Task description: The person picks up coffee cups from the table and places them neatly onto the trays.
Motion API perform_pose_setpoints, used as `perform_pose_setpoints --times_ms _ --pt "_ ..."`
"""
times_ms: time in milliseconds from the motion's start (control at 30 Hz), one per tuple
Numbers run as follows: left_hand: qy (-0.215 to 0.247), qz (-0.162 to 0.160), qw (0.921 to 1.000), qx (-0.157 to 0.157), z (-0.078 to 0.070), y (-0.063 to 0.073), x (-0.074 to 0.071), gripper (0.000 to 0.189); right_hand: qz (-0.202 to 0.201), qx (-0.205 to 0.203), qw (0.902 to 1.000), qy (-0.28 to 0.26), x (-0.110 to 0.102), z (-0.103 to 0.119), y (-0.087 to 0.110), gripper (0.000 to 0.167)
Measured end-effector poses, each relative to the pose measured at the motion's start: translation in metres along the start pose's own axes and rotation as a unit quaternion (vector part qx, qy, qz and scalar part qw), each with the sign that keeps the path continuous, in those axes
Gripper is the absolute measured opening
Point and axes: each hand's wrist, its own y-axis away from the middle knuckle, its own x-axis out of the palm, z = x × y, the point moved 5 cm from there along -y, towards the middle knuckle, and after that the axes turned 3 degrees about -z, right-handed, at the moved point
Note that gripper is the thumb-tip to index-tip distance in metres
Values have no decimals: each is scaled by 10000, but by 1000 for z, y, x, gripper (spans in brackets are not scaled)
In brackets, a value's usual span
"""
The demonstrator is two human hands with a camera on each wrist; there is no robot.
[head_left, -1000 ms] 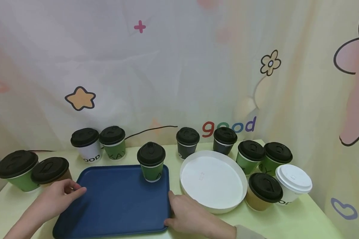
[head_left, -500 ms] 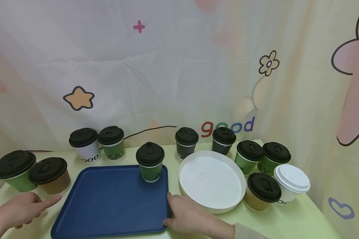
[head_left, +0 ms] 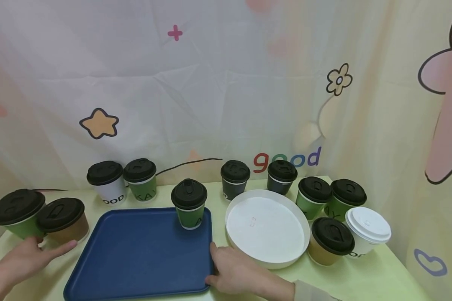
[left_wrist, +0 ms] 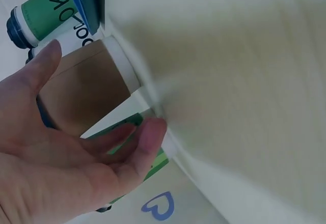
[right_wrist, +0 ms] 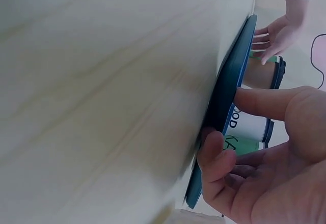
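My left hand (head_left: 26,259) is spread in front of a brown paper cup (head_left: 68,232) with a black lid, thumb apart from the fingers. In the left wrist view the brown cup (left_wrist: 86,89) shows beyond the hand, between thumb and fingers. A larger green cup (head_left: 26,228) with a black lid stands left of it, right by the fingertips. My right hand (head_left: 241,269) grips the right edge of a blue tray (head_left: 143,251); the right wrist view shows the thumb on the rim of the tray (right_wrist: 229,89) and fingers beneath. A green lidded cup (head_left: 191,215) stands on the tray's far right corner.
Behind the tray stand a white cup (head_left: 113,192) and a green cup (head_left: 144,190). A round white dish (head_left: 267,228) lies to the right, with two dark cups (head_left: 234,188) behind. Several more lidded cups, including a brown one (head_left: 325,251), crowd the table's right side, before a printed curtain (head_left: 211,104).
My left hand has moved left, from over the tray's left edge to the front of the brown cup, and its fingers have spread. The right hand keeps its grip on the tray.
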Motion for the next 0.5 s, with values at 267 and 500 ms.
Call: perform_pose_setpoints --times_ms 267,500 --pt "1465 -452 9851 774 -16 -2 -5 95 -10 -43 9999 92 0 1 0 83" --pt "1964 -402 9761 840 -16 -10 -2 101 -12 -84 9998 172 1 0 1 82"
